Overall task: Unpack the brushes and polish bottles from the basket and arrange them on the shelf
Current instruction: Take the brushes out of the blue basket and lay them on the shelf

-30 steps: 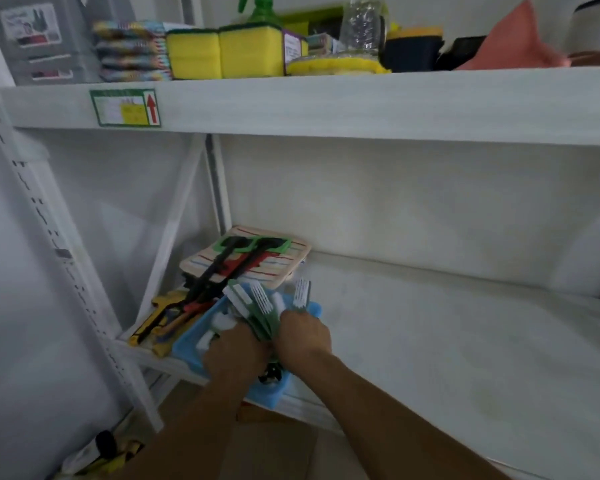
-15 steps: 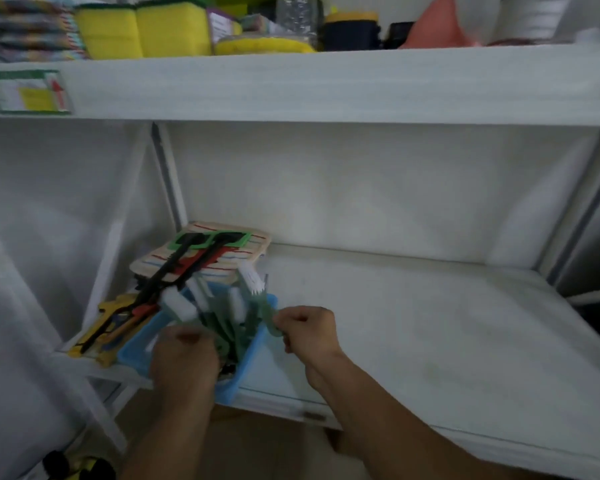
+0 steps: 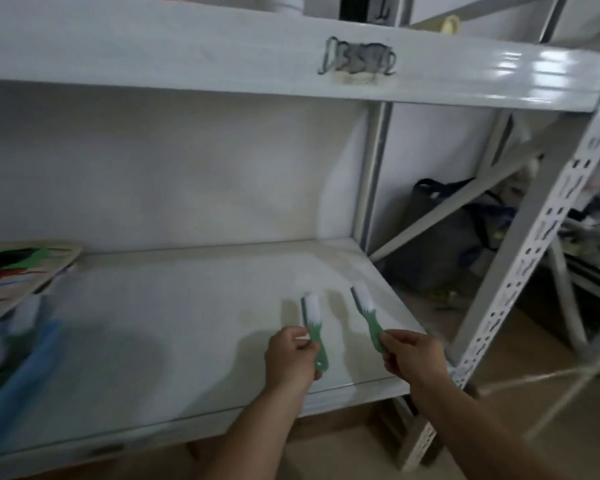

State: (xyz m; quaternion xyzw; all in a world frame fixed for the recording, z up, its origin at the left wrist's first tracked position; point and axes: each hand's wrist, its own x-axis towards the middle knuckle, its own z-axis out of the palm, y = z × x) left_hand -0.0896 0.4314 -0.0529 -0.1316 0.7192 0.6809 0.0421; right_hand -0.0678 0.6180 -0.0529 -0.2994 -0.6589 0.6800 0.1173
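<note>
Each hand holds a green-handled brush with white bristles over the right part of the white shelf (image 3: 187, 323). My left hand (image 3: 293, 356) grips the handle of one brush (image 3: 313, 318), bristles pointing away. My right hand (image 3: 413, 356) pinches the handle end of the other brush (image 3: 367, 315), which tilts up to the left. Both brushes hang just above the shelf board, a hand's width apart. The blue basket (image 3: 21, 372) sits blurred at the far left edge, with more white-bristled brushes (image 3: 25, 313) sticking out of it.
A striped board with green, black and red tools (image 3: 18, 268) lies at the shelf's back left. The upper shelf beam (image 3: 291, 57) runs overhead. A perforated upright post (image 3: 534, 244) and a diagonal brace stand at the right, with dark bags (image 3: 465, 230) behind.
Both hands have left the basket and moved right, each carrying a green brush. The view has swung right, so the basket now lies at the left edge.
</note>
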